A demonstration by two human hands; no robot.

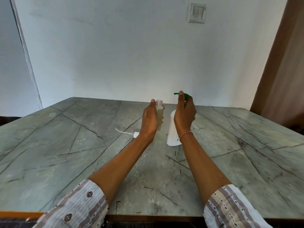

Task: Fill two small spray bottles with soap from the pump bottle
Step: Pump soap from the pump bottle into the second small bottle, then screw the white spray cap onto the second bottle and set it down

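Observation:
My left hand [150, 119] grips a small clear spray bottle [159, 114], upright, its neck open and pale soap filling most of it. Just to its right stands the white pump bottle [171, 134] on the table. My right hand [185, 115] is wrapped around the green pump head [185, 95], whose spout points left, level with the small bottle's mouth. The small bottle's white spray cap [135, 134] with its thin tube lies on the table left of my left wrist. A second small bottle is not in view.
The grey-green marble table [82, 153] runs to a white wall at the back. A brown curtain or door [283, 71] hangs at the right, and a light switch [197, 13] is on the wall above.

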